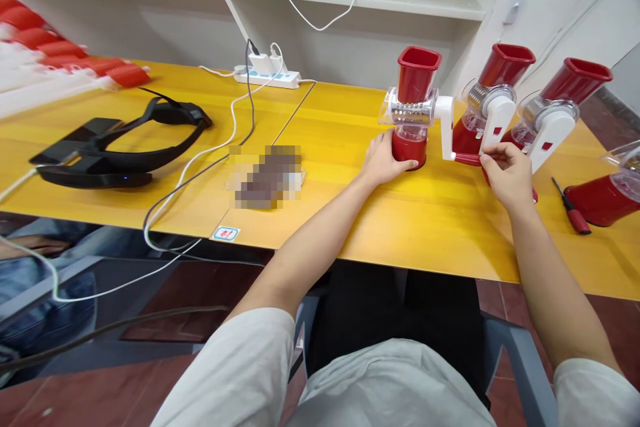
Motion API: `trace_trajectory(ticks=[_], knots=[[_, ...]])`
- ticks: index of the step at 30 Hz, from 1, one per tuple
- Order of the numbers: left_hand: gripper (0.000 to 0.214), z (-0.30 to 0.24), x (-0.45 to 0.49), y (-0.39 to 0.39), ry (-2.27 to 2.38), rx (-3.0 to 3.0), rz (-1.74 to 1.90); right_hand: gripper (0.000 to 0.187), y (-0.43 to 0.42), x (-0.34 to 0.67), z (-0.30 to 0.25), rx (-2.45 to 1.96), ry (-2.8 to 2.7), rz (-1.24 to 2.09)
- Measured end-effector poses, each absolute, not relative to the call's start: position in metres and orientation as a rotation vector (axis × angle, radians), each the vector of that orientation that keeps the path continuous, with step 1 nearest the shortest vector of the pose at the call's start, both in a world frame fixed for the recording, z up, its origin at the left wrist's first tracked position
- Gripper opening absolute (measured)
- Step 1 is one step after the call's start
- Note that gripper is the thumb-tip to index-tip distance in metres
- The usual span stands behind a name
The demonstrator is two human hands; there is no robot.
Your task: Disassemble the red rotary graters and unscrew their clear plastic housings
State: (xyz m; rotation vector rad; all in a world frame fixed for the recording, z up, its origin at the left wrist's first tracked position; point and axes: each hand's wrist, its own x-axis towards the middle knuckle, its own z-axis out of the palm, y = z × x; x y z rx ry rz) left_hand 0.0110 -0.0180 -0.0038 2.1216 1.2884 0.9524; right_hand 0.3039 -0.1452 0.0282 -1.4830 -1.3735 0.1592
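A red and clear rotary drum grater (414,101) stands upright on the yellow table. Around the left side of its red base is my left hand (384,159), the thumb lying across the front. My right hand (507,170) pinches the end of the red handle on the grater's white crank (447,128), which hangs down. Just behind that hand are two more graters of the same kind, a middle one (505,67) and a farther right one (575,83), both with white cranks.
Another red grater base (603,199) stands at the right edge beside a screwdriver (573,210). Leftward lie a pixelated object (270,177), a black headset (150,140) and loose cables (233,130). A power strip (270,77) sits at the back; red-and-white parts (65,57) are piled far left.
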Motion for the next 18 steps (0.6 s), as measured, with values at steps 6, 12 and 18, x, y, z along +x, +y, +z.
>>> trace_trajectory(ticks=[6,12,18], knots=[[0.098,0.005,0.022,-0.023,1.445,2.155,0.931,0.035,-0.153,0.300,0.036,-1.598,-1.544,0.060],[0.101,0.001,0.023,-0.016,1.458,2.148,0.933,0.053,-0.154,0.306,0.034,-1.669,-1.621,-0.059],[0.101,0.001,0.017,-0.001,1.255,2.017,0.951,0.054,-0.149,0.312,0.029,-1.733,-1.624,-0.175]])
